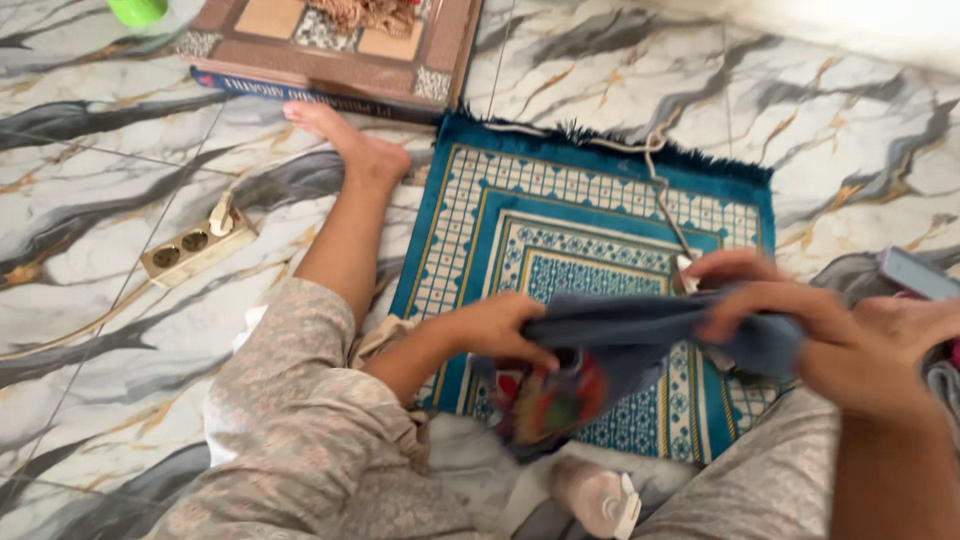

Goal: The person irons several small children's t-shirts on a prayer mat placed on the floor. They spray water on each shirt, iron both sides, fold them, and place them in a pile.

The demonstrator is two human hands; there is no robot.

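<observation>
Across the marble floor [850,130], bare tile lies open left and right of the teal mat [600,220], whose fringed far edge meets a framed board [330,50]. Over the mat's near edge, the grey-blue garment [640,335] stretches between left hand [495,328] and right hand [800,320], fingers pinching it. Power strip [195,245] lies apart, left.

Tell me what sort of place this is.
Probably a room in a home, with the person sitting on the floor. Signs: a marble-patterned tile floor, a blue patterned mat spread on it, and a power strip lying beside a bare leg. Both hands hold a blue-grey cloth.
</observation>
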